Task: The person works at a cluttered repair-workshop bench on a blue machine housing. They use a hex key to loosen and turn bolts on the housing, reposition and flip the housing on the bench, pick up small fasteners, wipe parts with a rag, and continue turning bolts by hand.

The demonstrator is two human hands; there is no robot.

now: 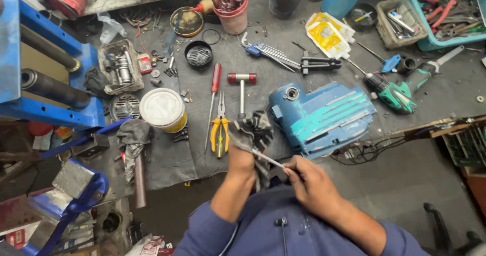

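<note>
Left hand [242,157] closed around striped rag [253,132]; right hand [309,182] pinches thin metal rod [268,160], its far end in the rag. Both above desk [405,180] edge, beside blue motor housing [321,117]. Yellow-handled pliers [219,129] just left.

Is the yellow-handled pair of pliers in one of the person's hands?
No, the yellow-handled pliers lie on the bench mat beside the red-handled screwdriver, while the left hand grips a striped rag.

The dark workbench [435,91] (quite crowded) carries a blue motor housing [321,117], pliers [219,130], a screwdriver [214,96], a hammer [242,86] and a white-lidded tub [163,109].
</note>
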